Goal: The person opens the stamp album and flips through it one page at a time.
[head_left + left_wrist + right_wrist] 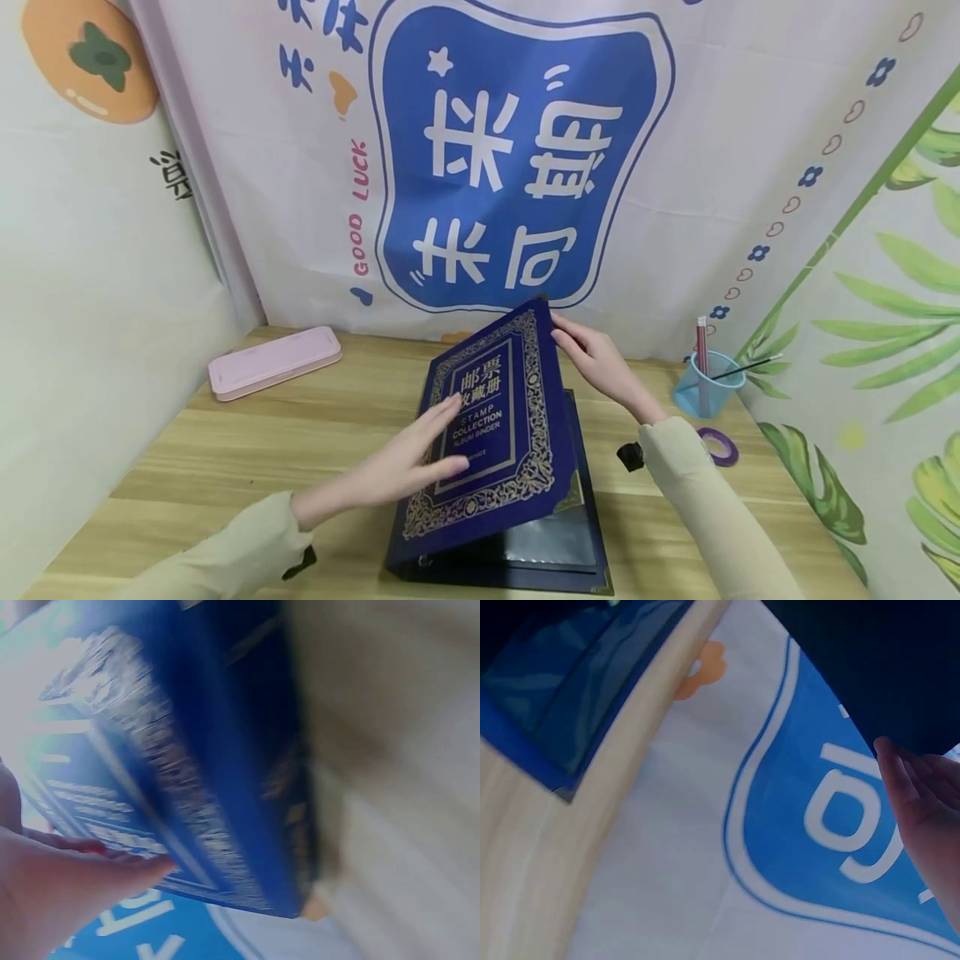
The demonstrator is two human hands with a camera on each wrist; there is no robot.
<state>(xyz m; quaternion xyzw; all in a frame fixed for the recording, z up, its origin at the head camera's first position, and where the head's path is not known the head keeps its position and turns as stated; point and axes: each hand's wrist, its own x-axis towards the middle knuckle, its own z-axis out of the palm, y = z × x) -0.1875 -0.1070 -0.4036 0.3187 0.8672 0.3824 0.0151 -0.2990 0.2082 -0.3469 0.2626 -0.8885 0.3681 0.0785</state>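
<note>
A dark blue stamp album (555, 400) with gold ornament and lettering lies on the table, its front cover raised at a slant. Clear sleeves (555, 537) show beneath the cover. My left hand (401, 462) rests on the cover's outer face with its fingers extended; in the left wrist view the fingers (127, 874) lie along the printed frame. At the far right corner of the cover, my right hand (600, 362) holds the edge. From the right wrist, the cover's dark inner side (885, 667) is seen, with the right fingertips at its corner.
A pink pencil case (276, 362) lies at the back left of the wooden table (315, 450). At the right stands a blue mesh cup (707, 387) with pencils, and a purple tape roll (718, 447) sits near it. A printed cloth (315, 250) hangs behind the table.
</note>
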